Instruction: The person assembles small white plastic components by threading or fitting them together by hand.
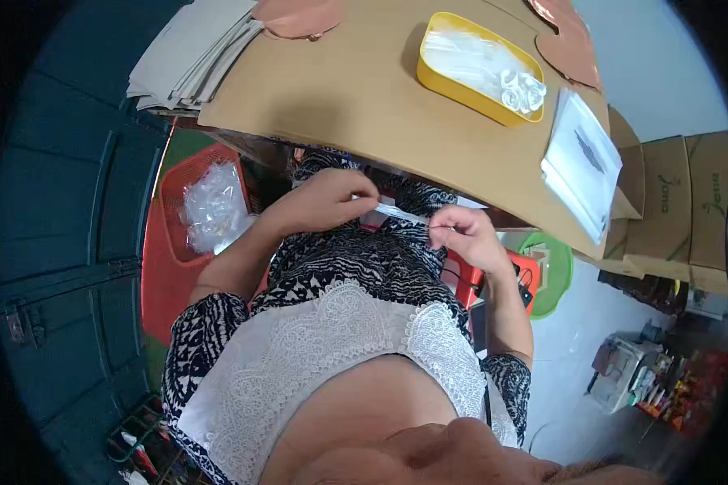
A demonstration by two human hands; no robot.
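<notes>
My left hand [328,202] and my right hand [465,233] meet over my lap, just below the near edge of a brown cardboard tabletop [340,89]. Between them they pinch a small, narrow clear plastic packet [400,212], the left hand at one end, the right at the other. What the packet holds is too small to tell. On the tabletop lies a yellow oval tray [429,77] with clear packets and white rose-shaped pieces [522,90].
A stack of flat clear bags [582,162] lies at the tabletop's right edge, grey card sheets [190,52] at its left. A red basket [166,242] with clear packets stands on my left, a green bowl [560,271] and cardboard boxes [679,210] on my right.
</notes>
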